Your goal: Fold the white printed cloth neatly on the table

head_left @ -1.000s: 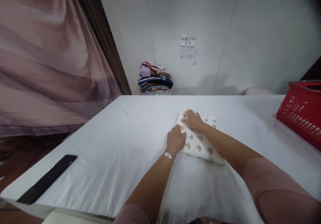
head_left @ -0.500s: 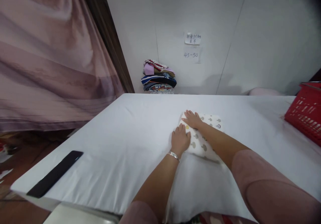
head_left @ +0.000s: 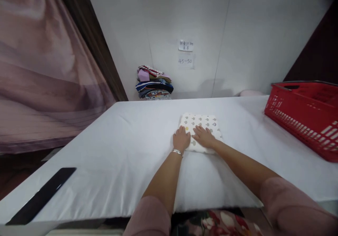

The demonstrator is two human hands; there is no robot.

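A folded white cloth (head_left: 208,125) with a grey tree-like print lies flat on the white-covered table (head_left: 118,141). My left hand (head_left: 181,139), with a silver bracelet at its wrist, rests on the cloth's left edge, fingers stretched forward. Lying flat on top of the cloth, near its middle, is my right hand (head_left: 204,136) with its fingers spread. Neither hand grips anything. Part of the cloth's near side is hidden under the hands.
A red plastic basket (head_left: 303,112) stands at the table's right. Near the left front corner lies a long black flat object (head_left: 43,193). Beyond the far edge is a stack of folded fabrics (head_left: 154,82) against the wall. A pink curtain (head_left: 52,70) hangs at left.
My right hand has slid from the cloth's far left corner back toward its middle. The view has turned right, so more of the red basket shows.
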